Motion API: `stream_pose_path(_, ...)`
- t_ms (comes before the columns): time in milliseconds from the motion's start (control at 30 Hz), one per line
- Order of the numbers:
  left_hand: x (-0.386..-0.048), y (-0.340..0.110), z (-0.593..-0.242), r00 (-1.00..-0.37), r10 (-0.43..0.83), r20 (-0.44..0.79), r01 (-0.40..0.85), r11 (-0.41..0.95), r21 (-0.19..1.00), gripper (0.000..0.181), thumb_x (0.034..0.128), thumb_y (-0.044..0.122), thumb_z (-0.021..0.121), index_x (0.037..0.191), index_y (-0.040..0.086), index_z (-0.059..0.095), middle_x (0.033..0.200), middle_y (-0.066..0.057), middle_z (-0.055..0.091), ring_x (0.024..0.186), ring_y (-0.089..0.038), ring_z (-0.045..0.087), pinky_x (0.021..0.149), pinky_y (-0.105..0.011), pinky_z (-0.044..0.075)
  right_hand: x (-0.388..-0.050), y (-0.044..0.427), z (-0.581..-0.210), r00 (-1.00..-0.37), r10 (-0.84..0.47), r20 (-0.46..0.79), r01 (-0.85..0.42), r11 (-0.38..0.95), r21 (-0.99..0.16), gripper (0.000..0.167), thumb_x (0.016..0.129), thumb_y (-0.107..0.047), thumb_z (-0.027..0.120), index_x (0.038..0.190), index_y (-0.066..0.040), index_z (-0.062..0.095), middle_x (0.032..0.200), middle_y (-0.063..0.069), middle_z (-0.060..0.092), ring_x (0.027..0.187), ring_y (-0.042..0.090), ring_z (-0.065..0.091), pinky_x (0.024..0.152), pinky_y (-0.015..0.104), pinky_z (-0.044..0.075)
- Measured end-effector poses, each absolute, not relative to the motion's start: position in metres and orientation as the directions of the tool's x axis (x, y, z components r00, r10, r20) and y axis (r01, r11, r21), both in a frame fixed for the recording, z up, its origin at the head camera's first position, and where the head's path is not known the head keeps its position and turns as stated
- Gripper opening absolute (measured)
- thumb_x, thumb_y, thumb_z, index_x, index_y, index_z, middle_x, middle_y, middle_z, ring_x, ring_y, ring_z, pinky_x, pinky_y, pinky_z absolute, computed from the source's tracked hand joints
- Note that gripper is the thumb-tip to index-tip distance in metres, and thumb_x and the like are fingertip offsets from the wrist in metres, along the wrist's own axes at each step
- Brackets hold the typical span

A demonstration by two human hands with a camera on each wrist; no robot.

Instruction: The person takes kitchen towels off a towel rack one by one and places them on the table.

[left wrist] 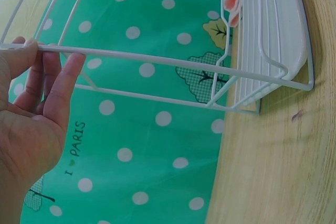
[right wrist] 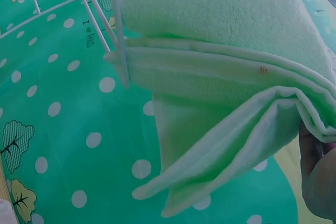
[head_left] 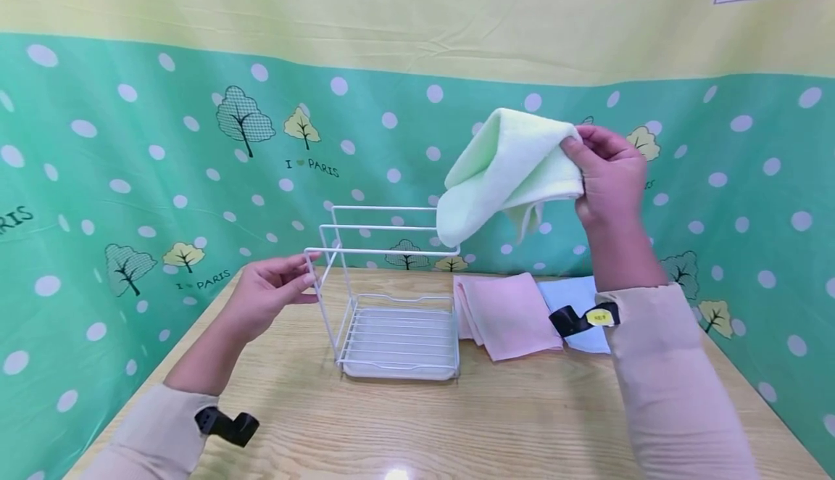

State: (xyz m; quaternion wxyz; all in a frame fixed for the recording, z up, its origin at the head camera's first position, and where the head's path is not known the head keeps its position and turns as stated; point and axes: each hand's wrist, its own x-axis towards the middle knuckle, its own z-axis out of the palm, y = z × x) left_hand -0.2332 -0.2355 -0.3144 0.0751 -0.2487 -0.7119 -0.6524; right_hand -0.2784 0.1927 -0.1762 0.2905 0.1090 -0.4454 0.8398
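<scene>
A white wire rack (head_left: pixel 399 251) with several horizontal top bars and a white drip tray (head_left: pixel 401 373) at its base stands on the table. My left hand (head_left: pixel 274 291) pinches the rack's left upright near the top; the left wrist view shows thumb and fingers on the white bar (left wrist: pixel 152 59). Raised at the right, my right hand (head_left: pixel 613 172) grips a folded pale green towel (head_left: pixel 509 168) by its right end. The towel's other end reaches the right ends of the rack bars. In the right wrist view the towel (right wrist: pixel 210 72) hangs in loose folds beside the bars.
Right of the rack, a folded pink towel (head_left: pixel 512 317) lies on the wooden table (head_left: pixel 404 429). A light blue towel (head_left: pixel 574 295) is beside it, partly behind the right wrist strap. A green and yellow patterned curtain (head_left: pixel 391 139) hangs behind the table.
</scene>
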Motion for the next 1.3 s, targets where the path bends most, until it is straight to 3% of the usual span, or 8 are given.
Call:
stream_pose_path(333,-0.233,-0.237,-0.315,-0.861,0.259,0.437,0.457,0.018,0.889,0.034,0.0924,-0.004,0.062,0.121,0.012,0.070,0.094,-0.008,0.068,0.084,-0.013,0.067,0.074,-0.040,0.060,-0.271,0.214,-0.179,-0.814,0.400,0.422,-0.576,-0.451,-0.682,0.023,0.071,0.007,0.083,0.092,0.007,0.074,0.084,0.012,0.066,0.077,0.023,0.066,0.072,0.033,0.062)
stream_pose_path(600,-0.233,-0.238,-0.315,-0.862,0.255,0.439,0.461,0.031,0.887,0.033,0.0925,-0.003,0.063,0.122,0.012,0.070,0.095,-0.010,0.068,0.083,-0.013,0.067,0.074,-0.039,0.060,-0.262,0.232,-0.193,-0.857,0.362,0.366,-0.449,-0.178,-0.876,0.030,0.072,-0.009,0.087,0.099,-0.002,0.076,0.092,0.007,0.066,0.080,0.019,0.065,0.067,0.027,0.062)
stream_pose_path(800,-0.234,-0.238,-0.316,-0.860,0.254,0.443,0.465,0.030,0.885,0.034,0.0925,-0.004,0.063,0.122,0.011,0.070,0.096,-0.011,0.069,0.084,-0.014,0.067,0.074,-0.039,0.061,-0.261,0.240,-0.210,-0.872,0.334,0.356,-0.403,-0.080,-0.912,0.028,0.075,-0.013,0.085,0.100,-0.005,0.076,0.088,0.005,0.068,0.075,0.017,0.068,0.064,0.028,0.062)
stream_pose_path(1000,-0.234,-0.238,-0.318,-0.857,0.257,0.447,0.466,0.012,0.885,0.035,0.0924,-0.005,0.062,0.122,0.012,0.070,0.096,-0.010,0.069,0.084,-0.013,0.067,0.074,-0.040,0.060,-0.253,0.243,-0.224,-0.885,0.340,0.319,-0.339,0.000,-0.941,0.033,0.077,-0.019,0.084,0.107,-0.008,0.075,0.095,0.004,0.066,0.080,0.017,0.067,0.065,0.027,0.061)
stream_pose_path(1133,-0.235,-0.238,-0.318,-0.854,0.259,0.451,0.469,0.010,0.883,0.035,0.0924,-0.005,0.062,0.122,0.011,0.069,0.096,-0.009,0.069,0.084,-0.013,0.068,0.074,-0.040,0.060,-0.246,0.244,-0.235,-0.884,0.338,0.324,-0.327,0.047,-0.944,0.030,0.080,-0.017,0.082,0.108,-0.007,0.074,0.094,0.003,0.065,0.078,0.015,0.066,0.065,0.026,0.061)
stream_pose_path(1300,-0.236,-0.237,-0.317,-0.855,0.261,0.448,0.469,0.021,0.883,0.034,0.0923,-0.004,0.063,0.123,0.010,0.069,0.096,-0.010,0.069,0.084,-0.013,0.068,0.074,-0.040,0.060,-0.238,0.248,-0.250,-0.895,0.307,0.322,-0.337,0.006,-0.941,0.020,0.081,-0.008,0.080,0.102,-0.008,0.076,0.088,0.001,0.066,0.072,0.012,0.066,0.063,0.025,0.061)
